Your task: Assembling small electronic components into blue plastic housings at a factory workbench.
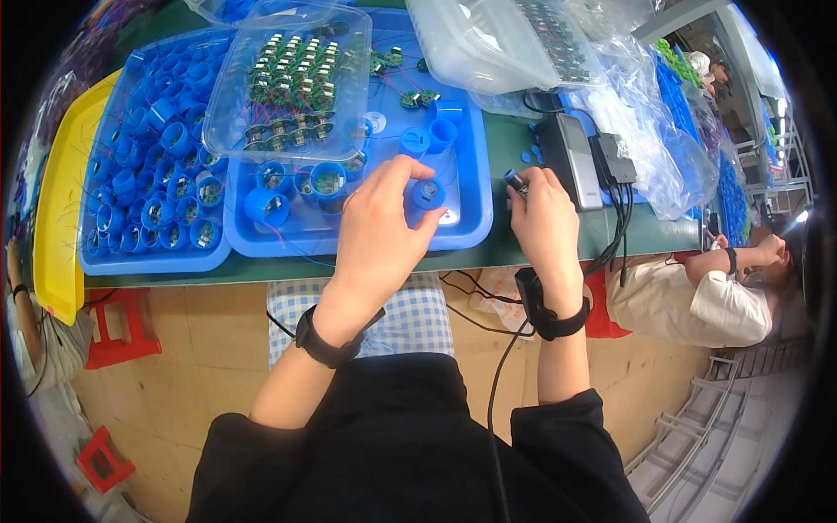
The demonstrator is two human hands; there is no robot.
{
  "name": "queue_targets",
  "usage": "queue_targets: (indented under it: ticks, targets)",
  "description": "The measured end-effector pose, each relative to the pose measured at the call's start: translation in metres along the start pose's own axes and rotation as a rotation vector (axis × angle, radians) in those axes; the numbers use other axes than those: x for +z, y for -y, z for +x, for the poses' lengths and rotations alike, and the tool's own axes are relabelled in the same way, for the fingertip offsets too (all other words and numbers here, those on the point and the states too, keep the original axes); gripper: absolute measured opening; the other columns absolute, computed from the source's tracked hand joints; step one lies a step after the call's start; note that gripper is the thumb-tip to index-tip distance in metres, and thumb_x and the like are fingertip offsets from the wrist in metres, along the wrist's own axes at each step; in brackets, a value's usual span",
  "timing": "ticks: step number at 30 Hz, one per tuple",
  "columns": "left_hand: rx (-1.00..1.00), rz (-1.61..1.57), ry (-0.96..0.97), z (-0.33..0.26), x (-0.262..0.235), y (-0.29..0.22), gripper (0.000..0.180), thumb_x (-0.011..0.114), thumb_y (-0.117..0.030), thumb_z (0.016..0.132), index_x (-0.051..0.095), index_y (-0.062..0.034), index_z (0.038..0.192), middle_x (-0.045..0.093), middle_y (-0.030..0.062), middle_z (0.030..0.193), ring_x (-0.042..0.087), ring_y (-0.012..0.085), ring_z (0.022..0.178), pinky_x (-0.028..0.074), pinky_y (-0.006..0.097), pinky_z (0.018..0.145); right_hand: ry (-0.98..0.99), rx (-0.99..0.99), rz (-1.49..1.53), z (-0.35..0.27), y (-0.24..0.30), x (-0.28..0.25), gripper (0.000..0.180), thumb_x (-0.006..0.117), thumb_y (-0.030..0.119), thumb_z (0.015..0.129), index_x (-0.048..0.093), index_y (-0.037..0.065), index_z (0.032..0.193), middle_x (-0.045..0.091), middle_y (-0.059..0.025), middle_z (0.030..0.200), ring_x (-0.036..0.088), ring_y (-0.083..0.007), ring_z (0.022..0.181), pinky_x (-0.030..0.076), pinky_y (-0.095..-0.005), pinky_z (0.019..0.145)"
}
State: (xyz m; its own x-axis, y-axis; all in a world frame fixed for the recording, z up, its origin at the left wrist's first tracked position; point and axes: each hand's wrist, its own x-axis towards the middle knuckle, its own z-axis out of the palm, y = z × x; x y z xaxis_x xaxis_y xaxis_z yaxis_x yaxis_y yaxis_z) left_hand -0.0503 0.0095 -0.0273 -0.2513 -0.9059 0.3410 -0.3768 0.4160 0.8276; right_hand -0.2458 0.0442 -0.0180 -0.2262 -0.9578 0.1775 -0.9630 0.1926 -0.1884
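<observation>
My left hand (379, 228) reaches into the middle blue tray (471, 174) and pinches a small blue cylindrical cap (428, 193) between thumb and fingers. My right hand (545, 218) hovers over the green table edge to the right of that tray, fingers closed around a small dark metal-tipped tool (516, 181). More blue caps (270, 205) with round circuit parts inside stand at the tray's near left. A clear plastic tray of green circuit boards (292, 83) rests across the trays behind my left hand.
A left blue tray (105, 253) holds several blue caps, with a yellow tray (57, 218) beside it. A grey box with black cables (571, 157) and clear bags (645, 113) lie right. Another person (697, 296) sits at right; red stools (122, 331) stand below.
</observation>
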Motion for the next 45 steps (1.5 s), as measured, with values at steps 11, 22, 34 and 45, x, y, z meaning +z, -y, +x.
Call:
queue_targets:
  ticks: [11, 22, 34, 45]
  targets:
    - [-0.004, -0.213, -0.010, -0.003, -0.004, 0.003, 0.039, 0.072, 0.001, 0.069, 0.057, -0.0022, 0.105, 0.067, 0.0114, 0.100, 0.066, 0.0223, 0.097, 0.053, 0.031, 0.083, 0.068, -0.311, 0.609, 0.004, 0.063, -0.041, 0.018, 0.068, 0.004, 0.079, 0.057, 0.000, 0.092, 0.054, -0.0113, 0.090, 0.058, -0.0276, 0.074, 0.047, -0.0338, 0.062]
    - [0.053, -0.380, 0.109, -0.004, -0.012, 0.004, 0.050, 0.063, 0.001, 0.074, 0.044, -0.0062, 0.120, 0.066, 0.0163, 0.107, 0.065, 0.0282, 0.099, 0.050, 0.032, 0.074, 0.140, -0.411, 0.622, 0.013, 0.053, -0.041, 0.019, 0.069, 0.005, 0.078, 0.057, 0.000, 0.092, 0.054, -0.0100, 0.089, 0.057, -0.0266, 0.071, 0.046, -0.0333, 0.062]
    - [0.022, -0.395, 0.159, -0.004, -0.013, 0.002, 0.050, 0.066, 0.005, 0.072, 0.048, -0.0014, 0.118, 0.064, 0.0159, 0.112, 0.063, 0.0253, 0.107, 0.050, 0.034, 0.092, 0.173, -0.417, 0.570, 0.012, 0.050, -0.042, 0.020, 0.068, 0.006, 0.078, 0.058, 0.001, 0.094, 0.054, -0.0104, 0.088, 0.057, -0.0276, 0.071, 0.046, -0.0335, 0.063]
    - [-0.030, -0.507, 0.229, 0.000, -0.019, 0.000, 0.045, 0.071, 0.001, 0.075, 0.051, -0.0009, 0.115, 0.064, 0.0124, 0.109, 0.062, 0.0204, 0.105, 0.050, 0.033, 0.090, 0.256, -0.371, 0.628, 0.009, 0.055, -0.048, 0.015, 0.064, 0.003, 0.080, 0.056, 0.002, 0.092, 0.056, -0.0105, 0.081, 0.054, -0.0256, 0.065, 0.042, -0.0323, 0.057]
